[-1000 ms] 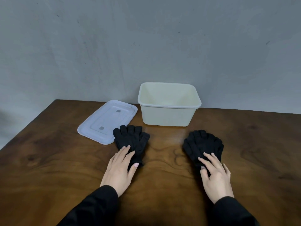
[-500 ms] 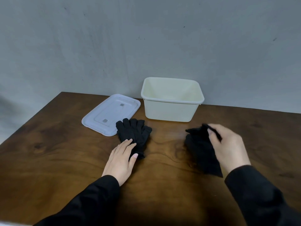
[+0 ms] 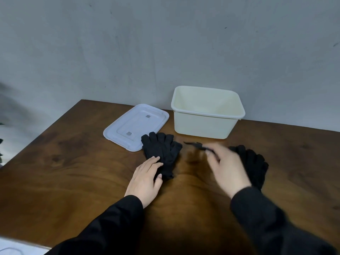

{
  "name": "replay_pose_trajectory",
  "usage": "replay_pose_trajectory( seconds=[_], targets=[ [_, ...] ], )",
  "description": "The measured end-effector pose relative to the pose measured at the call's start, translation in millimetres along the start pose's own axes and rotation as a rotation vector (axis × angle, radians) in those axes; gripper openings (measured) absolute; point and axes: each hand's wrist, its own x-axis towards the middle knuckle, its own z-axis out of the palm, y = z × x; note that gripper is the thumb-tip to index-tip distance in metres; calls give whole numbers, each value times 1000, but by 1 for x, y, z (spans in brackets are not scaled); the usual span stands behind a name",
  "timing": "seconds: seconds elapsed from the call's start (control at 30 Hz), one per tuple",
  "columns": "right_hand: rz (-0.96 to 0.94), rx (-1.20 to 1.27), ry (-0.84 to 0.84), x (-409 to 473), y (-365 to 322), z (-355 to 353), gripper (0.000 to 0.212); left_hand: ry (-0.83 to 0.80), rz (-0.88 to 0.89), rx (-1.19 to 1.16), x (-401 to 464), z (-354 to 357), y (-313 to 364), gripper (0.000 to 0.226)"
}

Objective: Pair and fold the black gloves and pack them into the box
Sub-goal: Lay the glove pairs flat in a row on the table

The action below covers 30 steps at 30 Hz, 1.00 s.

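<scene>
The table point(image 3: 70, 173) is dark brown wood with a strong swirling grain and a smooth, faintly glossy surface. It stands against a matte grey wall point(image 3: 165, 43).

The box point(image 3: 206, 124) is cream plastic, rectangular with rounded corners and a rolled rim. It stands upright and uncovered at the back of the table. The lid point(image 3: 136, 126) is white plastic, flat, with rounded corners and a raised centre panel. It lies just left of the box.

The left gloves point(image 3: 160, 150) are black knit, lying flat with fingers toward the lid. The left hand point(image 3: 145, 179) rests on their cuff end, fingers straight and together.

The right gloves point(image 3: 255, 162) lie flat, partly hidden behind the right hand point(image 3: 226, 166). This hand is blurred; its fingers pinch a thin strip of black fabric point(image 3: 196, 145), raised above the table in front of the box.
</scene>
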Motion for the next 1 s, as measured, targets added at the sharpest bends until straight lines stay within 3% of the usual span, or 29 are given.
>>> replay_pose_trajectory(
  seconds=[0.17, 0.37, 0.53, 0.7, 0.87, 0.93, 1.0],
  targets=[
    [-78, -294, -261, -67, 49, 77, 38, 21, 27, -5, -1, 1, -3, 46],
    [-110, -351, -203, -75, 53, 86, 58, 36, 10, -24, -1, 2, -8, 44],
    [-105, -346, -129, -75, 58, 90, 55, 74, 15, -63, 0, 1, -6, 43],
    [-95, -316, -79, -76, 59, 89, 52, 130, -127, -261, 2, -5, -3, 41],
    [-30, -88, 32, -74, 44, 74, 47, 256, -284, -416, 27, -32, 22, 25],
    [76, 192, 47, -64, 22, 60, 44, 290, -266, -495, 36, -46, 43, 21],
    [193, 563, -41, -50, -7, 51, 57, 275, -169, -530, 40, -55, 69, 20]
  ],
)
